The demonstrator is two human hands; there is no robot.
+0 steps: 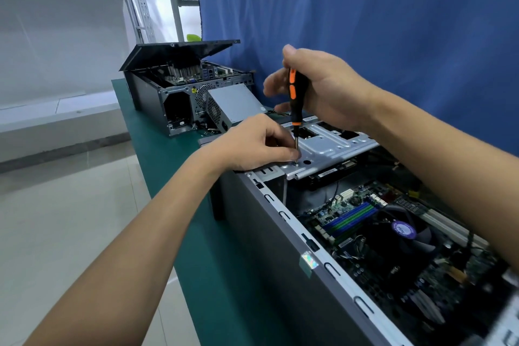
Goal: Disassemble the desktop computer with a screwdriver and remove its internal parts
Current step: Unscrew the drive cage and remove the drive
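Head view, right grip point(323, 84) holding screwdriver point(293, 93), left grip point(252, 143) pinching its shaft, tip obscured

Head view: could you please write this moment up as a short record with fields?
right hand: grips the screwdriver handle, tool upright
left hand: pinches its shaft near the tip
tip: on a screw in the metal bracket
near computer: open, motherboard and fan exposed
second computer: farther along the green bench, lid propped up

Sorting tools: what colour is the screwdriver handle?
Screwdriver handle: black with orange accents; head view.
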